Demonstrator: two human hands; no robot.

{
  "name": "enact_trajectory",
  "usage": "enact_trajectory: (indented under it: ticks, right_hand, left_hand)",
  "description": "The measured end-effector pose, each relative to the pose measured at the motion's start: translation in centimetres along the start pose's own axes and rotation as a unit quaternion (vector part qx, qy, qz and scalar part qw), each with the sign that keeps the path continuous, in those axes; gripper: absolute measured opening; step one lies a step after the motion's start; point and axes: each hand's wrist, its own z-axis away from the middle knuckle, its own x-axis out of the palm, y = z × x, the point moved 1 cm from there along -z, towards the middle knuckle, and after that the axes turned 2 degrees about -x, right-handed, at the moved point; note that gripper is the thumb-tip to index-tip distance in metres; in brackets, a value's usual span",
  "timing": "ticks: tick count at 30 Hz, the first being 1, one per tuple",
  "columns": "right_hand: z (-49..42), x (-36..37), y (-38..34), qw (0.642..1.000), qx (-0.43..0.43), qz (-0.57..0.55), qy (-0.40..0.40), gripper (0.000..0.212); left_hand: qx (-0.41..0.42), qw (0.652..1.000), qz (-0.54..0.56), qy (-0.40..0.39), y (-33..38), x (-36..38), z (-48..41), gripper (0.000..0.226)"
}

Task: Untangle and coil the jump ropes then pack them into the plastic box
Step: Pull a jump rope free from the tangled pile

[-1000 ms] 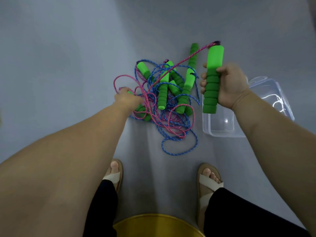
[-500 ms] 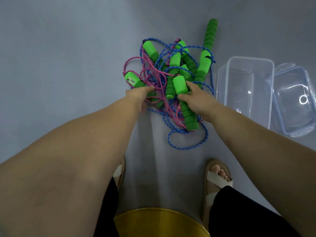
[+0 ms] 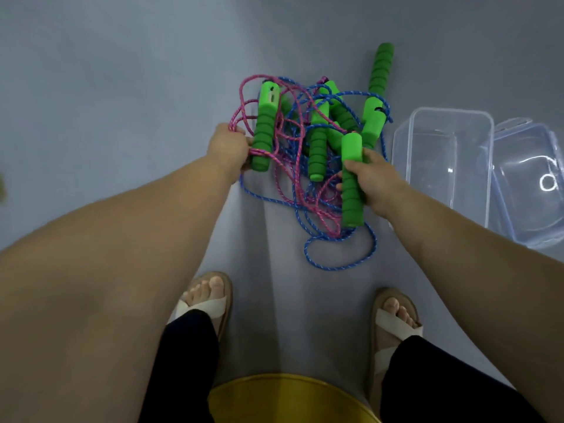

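A tangle of pink rope (image 3: pixel 282 178) and blue rope (image 3: pixel 338 264) with several green foam handles lies on the grey floor. My left hand (image 3: pixel 227 148) grips a green handle (image 3: pixel 264 129) together with loops of pink rope at the tangle's left side. My right hand (image 3: pixel 370 178) grips another green handle (image 3: pixel 351 181) at the tangle's right side. One more handle (image 3: pixel 380 68) points away at the far end. The clear plastic box (image 3: pixel 442 157) stands open just right of the pile.
The box's clear lid (image 3: pixel 528 184) lies to the right of the box. My two sandalled feet (image 3: pixel 207 297) (image 3: pixel 393 315) stand on the floor below the tangle. A yellow rim (image 3: pixel 287 392) shows at the bottom edge.
My right hand came down from holding a handle high and now grips one low beside the pile. My left hand has taken hold of a handle with pink loops and drawn it leftward.
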Motion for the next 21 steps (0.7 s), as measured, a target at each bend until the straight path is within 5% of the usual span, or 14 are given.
enact_trajectory:
  ticks: [6, 9, 11, 17, 21]
  right_hand:
    - [3.9, 0.3, -3.7, 0.998, -0.023, 0.058, -0.025, 0.062]
    - [6.9, 0.3, -6.9, 0.996, -0.066, 0.049, -0.041, 0.034]
    - [9.4, 0.4, -8.7, 0.995, -0.080, 0.000, -0.066, 0.007]
    - [18.0, -1.0, -12.4, 0.961, -0.081, -0.191, -0.184, 0.015]
    - [22.6, -3.4, -12.8, 0.935, -0.138, -0.229, -0.231, 0.028]
  left_hand:
    - [-0.025, 0.988, -0.056, -0.139, 3.3, -3.8, 5.0, 0.028]
    - [-0.014, 0.975, -0.051, -0.214, 5.8, -4.9, 9.1, 0.024]
    - [0.018, 0.969, -0.009, -0.247, 7.2, -5.8, 12.0, 0.027]
    - [0.158, 0.951, 0.078, -0.254, 10.4, -9.6, 21.2, 0.028]
    - [0.174, 0.931, 0.142, -0.288, 10.9, -10.5, 26.9, 0.028]
